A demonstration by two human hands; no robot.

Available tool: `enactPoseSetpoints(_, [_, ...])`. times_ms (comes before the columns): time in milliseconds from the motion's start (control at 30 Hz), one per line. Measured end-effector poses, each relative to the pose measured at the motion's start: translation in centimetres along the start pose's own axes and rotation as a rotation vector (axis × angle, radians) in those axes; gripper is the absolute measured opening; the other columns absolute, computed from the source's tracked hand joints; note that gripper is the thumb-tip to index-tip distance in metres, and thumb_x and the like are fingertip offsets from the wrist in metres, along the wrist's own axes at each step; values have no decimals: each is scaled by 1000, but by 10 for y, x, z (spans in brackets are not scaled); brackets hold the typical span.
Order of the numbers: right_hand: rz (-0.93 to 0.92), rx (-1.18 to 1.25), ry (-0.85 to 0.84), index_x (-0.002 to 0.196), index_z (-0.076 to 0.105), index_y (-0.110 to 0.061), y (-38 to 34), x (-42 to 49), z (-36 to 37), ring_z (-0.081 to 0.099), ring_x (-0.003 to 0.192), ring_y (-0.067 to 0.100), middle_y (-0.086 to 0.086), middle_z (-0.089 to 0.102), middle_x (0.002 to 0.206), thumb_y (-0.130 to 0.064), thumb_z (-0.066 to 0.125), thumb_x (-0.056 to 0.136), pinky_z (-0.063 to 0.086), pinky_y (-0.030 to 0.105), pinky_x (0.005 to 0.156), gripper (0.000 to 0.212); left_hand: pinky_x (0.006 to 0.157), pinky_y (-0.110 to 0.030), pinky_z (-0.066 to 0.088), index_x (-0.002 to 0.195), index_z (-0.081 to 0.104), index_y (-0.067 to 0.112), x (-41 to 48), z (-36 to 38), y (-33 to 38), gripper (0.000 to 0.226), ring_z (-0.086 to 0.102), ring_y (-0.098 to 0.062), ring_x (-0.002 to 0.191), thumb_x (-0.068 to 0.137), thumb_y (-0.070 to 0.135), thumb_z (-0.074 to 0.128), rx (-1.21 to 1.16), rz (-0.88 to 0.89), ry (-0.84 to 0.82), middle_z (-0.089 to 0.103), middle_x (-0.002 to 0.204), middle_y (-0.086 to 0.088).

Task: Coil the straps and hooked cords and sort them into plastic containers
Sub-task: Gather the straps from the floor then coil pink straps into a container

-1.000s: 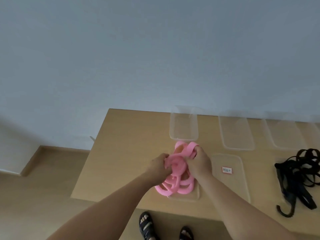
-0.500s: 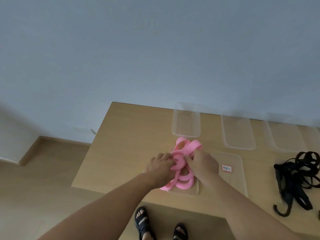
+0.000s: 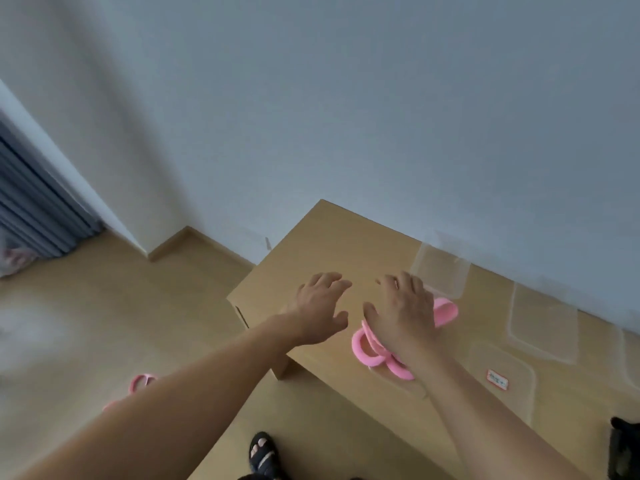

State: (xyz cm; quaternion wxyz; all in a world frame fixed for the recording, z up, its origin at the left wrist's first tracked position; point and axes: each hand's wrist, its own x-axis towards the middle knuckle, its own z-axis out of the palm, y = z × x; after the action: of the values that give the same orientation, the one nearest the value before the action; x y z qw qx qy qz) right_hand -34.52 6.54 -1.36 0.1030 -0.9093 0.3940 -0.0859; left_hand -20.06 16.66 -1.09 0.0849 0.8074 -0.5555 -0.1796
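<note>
While the person stands at the near edge of the wooden table [image 3: 311, 244], a sandalled foot [image 3: 263, 453] shows on the floor at six o'clock. At eight o'clock a small pink loop [image 3: 142, 382] lies on the floor, partly hidden by the left forearm. At four o'clock a dark tangle of black straps [image 3: 623, 441], only partly in sight, rests on the table. At three o'clock sits a clear flat container [image 3: 519, 400] with a red-bordered label [image 3: 497, 379].

The coiled pink strap [image 3: 446, 310] lies on the table straight ahead, close to the near edge. Its loops poke out on both sides of the right hand [image 3: 403, 306]. That hand is spread flat above the coil, and I cannot tell whether the palm touches it. A faint clear rim shows under the near loops, but I cannot tell whether the coil sits inside a container.

The left hand [image 3: 322, 306], at eleven o'clock of the coil, hovers with fingers spread, holding nothing.

Beyond, a clear container [image 3: 441, 270] stands at one o'clock and another clear tray [image 3: 543, 323] at two o'clock, both near the grey wall [image 3: 346, 98]. A blue curtain [image 3: 31, 206] hangs at ten o'clock.
</note>
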Motion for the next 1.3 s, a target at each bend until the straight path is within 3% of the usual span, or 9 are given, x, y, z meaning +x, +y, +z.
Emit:
enactPoseSetpoints(133, [-216, 44, -32, 133, 46, -21, -56, -3, 1, 34, 134, 22, 0, 44, 142, -47, 53, 90, 35, 39, 105, 51, 119, -44, 25, 152, 28, 28, -47, -21, -38, 64, 17, -20, 148, 95, 42, 53, -38, -151, 97, 24, 160, 3])
enactPoseSetpoints(433, [-509, 30, -261, 143, 36, -25, -199, -36, 19, 28, 137, 20, -4, 33, 149, -55, 44, 94, 28, 39, 112, 58, 118, -40, 21, 152, 29, 25, -189, -35, -148, 65, 16, -19, 148, 95, 44, 52, -149, -417, 298, 26, 159, 3])
enactPoseSetpoints(500, [-630, 8, -311, 145, 35, -25, -267, -55, 38, 26, 139, 18, -5, 32, 150, -56, 42, 95, 26, 38, 114, 60, 118, -39, 22, 152, 30, 25, -254, -31, -195, 65, 16, -19, 147, 94, 43, 53, -218, -535, 365, 26, 158, 3])
enactPoseSetpoints(567, [-635, 34, -322, 146, 37, -25, -283, -64, 34, 24, 141, 15, -6, 32, 151, -56, 41, 95, 24, 36, 116, 60, 117, -38, 23, 151, 32, 25, -276, -32, -208, 64, 16, -18, 147, 93, 43, 53, -230, -544, 402, 27, 158, 3])
enactPoseSetpoints(767, [-792, 102, -463, 143, 43, -25, -408, -112, 75, 24, 140, 8, -9, 35, 147, -55, 43, 96, 26, 32, 115, 55, 116, -30, 23, 148, 39, 24, -409, -15, -300, 58, 22, -16, 143, 94, 37, 57, -397, -790, 515, 34, 155, 6])
enactPoseSetpoints(967, [-861, 160, -614, 140, 46, -26, -492, -120, 117, 24, 137, 3, -13, 37, 145, -55, 42, 95, 31, 33, 112, 54, 101, -20, 30, 142, 46, 24, -468, 0, -358, 48, 40, -4, 126, 97, 40, 54, -693, -990, 643, 45, 143, 8])
enactPoseSetpoints(1200, [-993, 50, -793, 141, 46, -25, -567, -79, 211, 30, 138, 10, -7, 41, 145, -53, 44, 96, 29, 35, 114, 53, 100, -18, 29, 138, 51, 19, -476, 45, -411, 43, 41, -14, 131, 97, 32, 53, -782, -1243, 578, 50, 140, 2])
enactPoseSetpoints(1300, [-1009, -19, -880, 139, 48, -23, -595, -54, 272, 34, 136, 14, -4, 44, 143, -51, 49, 95, 31, 35, 111, 53, 113, -30, 31, 144, 45, 19, -465, 68, -441, 49, 37, -15, 137, 98, 38, 50, -884, -1388, 490, 45, 147, 2])
